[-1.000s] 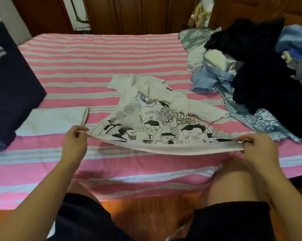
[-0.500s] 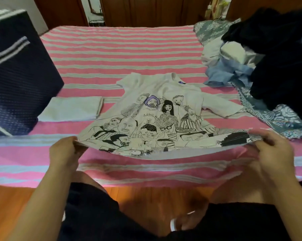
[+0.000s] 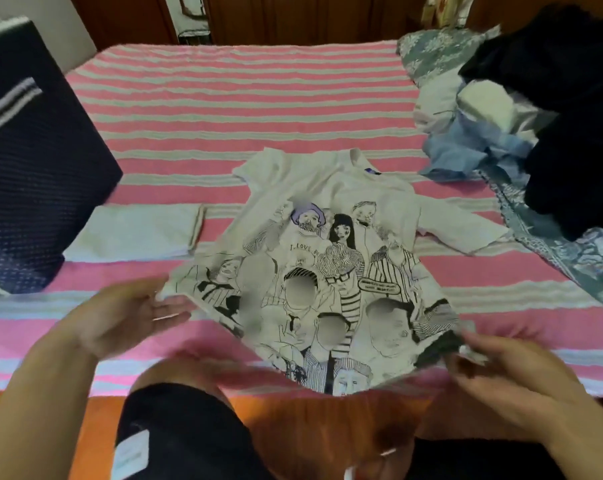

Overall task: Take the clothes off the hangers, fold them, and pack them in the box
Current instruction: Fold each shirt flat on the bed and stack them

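- Shirt first: the white printed T-shirt [image 3: 331,258] lies front-up at the centre of the frame on the pink-striped bed [image 3: 244,109], collar away from the person, hem hanging off the near edge. Spread flat like that, I'd judge it is being readied for folding.
- The left hand [image 3: 127,317], lower left, has relaxed, nearly straight fingers touching the shirt's left hem corner, gripping nothing.
- The right hand [image 3: 508,372], lower right, pinches the right hem corner, probably to keep the cloth taut.
- A folded white garment [image 3: 133,233] sits just left of the shirt, beside the dark fabric box [image 3: 33,161] at the left edge, seemingly waiting to go in.
- A heap of unfolded clothes [image 3: 522,109] fills the upper right, well apart from the box.
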